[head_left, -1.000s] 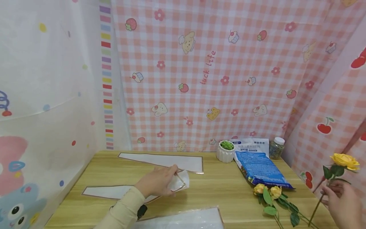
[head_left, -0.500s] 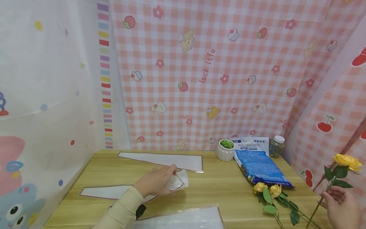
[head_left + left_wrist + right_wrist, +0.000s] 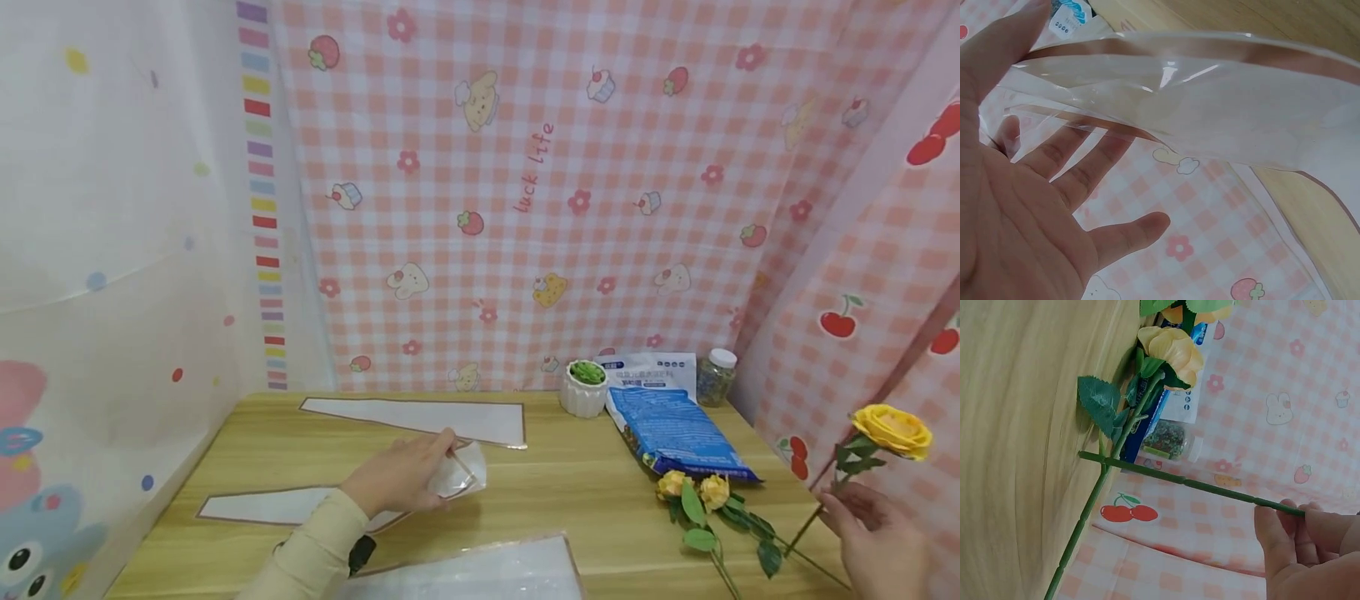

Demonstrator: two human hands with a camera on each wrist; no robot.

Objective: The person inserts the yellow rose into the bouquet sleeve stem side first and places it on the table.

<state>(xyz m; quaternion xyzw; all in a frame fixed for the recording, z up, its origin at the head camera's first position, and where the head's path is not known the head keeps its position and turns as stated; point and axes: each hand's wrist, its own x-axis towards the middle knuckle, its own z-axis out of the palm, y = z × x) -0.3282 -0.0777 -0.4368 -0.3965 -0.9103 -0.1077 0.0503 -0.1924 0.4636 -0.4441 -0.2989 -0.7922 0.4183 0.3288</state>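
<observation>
My left hand (image 3: pixel 397 475) holds the wide end of a clear plastic flower sleeve (image 3: pixel 463 471) with a brown border. In the left wrist view, the mouth of this sleeve (image 3: pixel 1210 94) gapes, with the thumb at its upper edge and other fingers spread below. My right hand (image 3: pixel 881 533) pinches the green stem (image 3: pixel 1210 489) of a yellow rose (image 3: pixel 892 431) above the table's right side. The bloom is up and the stem slants down to the left. Two paler yellow roses (image 3: pixel 714 492) lie on the table beside it.
Another tapered sleeve (image 3: pixel 442 421) lies at the back, and one more (image 3: pixel 487 575) lies at the front edge. Back right stand a white pot with a green plant (image 3: pixel 583 396), a blue bag (image 3: pixel 675 429), a white packet (image 3: pixel 663 367) and a lidded jar (image 3: pixel 717 379).
The rose in my right hand has tilted, its lower stem end swinging up and left over the table. My left hand still holds the sleeve in about the same place. The head view has shifted slightly.
</observation>
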